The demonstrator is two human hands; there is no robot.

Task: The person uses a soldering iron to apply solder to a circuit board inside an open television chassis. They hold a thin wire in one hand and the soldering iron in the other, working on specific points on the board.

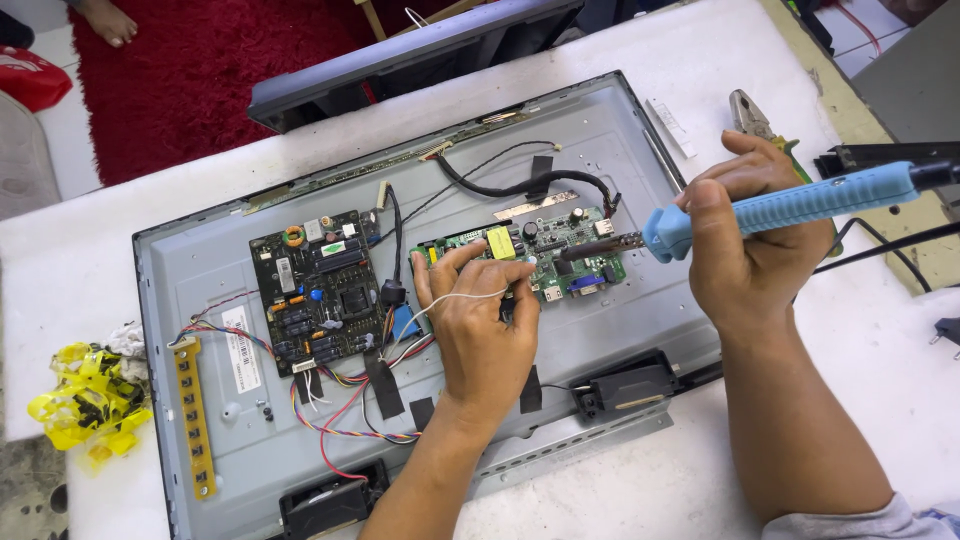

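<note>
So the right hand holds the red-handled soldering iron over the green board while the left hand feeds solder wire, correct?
Not quite: the head view shows the soldering iron has a blue handle, not red. The right hand holds it over the green board while the left hand feeds solder wire.

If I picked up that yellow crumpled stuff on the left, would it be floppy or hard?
The yellow crumpled tape probably feels light and floppy, since it lies in loose twisted loops. It may be sticky and cling to itself. It likely wouldn't roll off the white table.
</note>
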